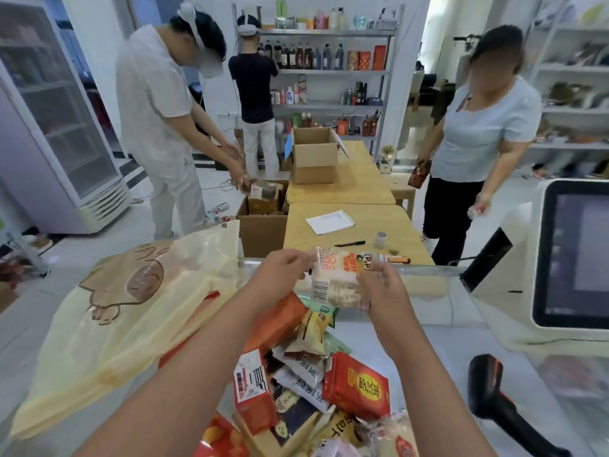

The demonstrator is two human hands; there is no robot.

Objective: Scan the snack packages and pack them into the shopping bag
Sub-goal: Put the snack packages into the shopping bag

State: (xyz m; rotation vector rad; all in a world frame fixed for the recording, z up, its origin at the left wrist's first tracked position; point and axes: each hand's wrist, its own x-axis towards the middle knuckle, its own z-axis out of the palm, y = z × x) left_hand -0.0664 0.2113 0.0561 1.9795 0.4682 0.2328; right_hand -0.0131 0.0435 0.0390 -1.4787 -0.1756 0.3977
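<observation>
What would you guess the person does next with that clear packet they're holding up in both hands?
Probably free the right hand and reach for the black handheld scanner lying at the right. Both hands hold the clear snack packet above the pile of snacks, its barcode faces up, and the left hand can keep it steady. The yellow bag waits at the left.

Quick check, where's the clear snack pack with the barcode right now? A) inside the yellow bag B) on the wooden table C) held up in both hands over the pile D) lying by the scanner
C: the left hand and right hand pinch the clear snack pack at its two sides, above the snack pile.
</observation>
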